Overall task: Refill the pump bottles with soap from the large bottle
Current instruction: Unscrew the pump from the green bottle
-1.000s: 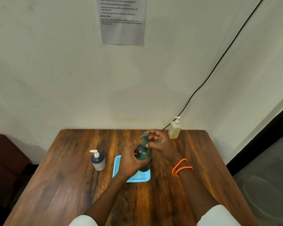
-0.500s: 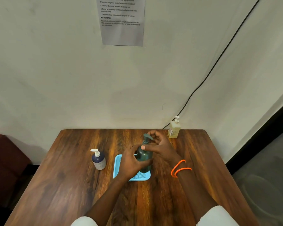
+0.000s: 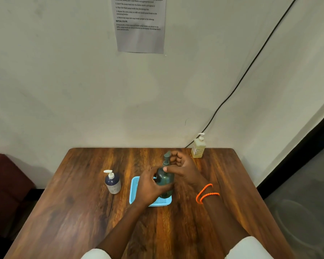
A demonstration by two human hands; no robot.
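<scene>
At frame centre I see the green pump bottle (image 3: 164,181) standing upright in the light-blue tray (image 3: 134,191) on the wooden table (image 3: 79,212). My left hand (image 3: 151,187) wraps its body, fingers curled round it. My right hand (image 3: 182,170) curls at the pump neck, thumb against the bottle's shoulder. A dark blue pump bottle (image 3: 112,183) stands left of the tray; a yellow pump bottle (image 3: 198,147) stands at the table's upper right edge.
</scene>
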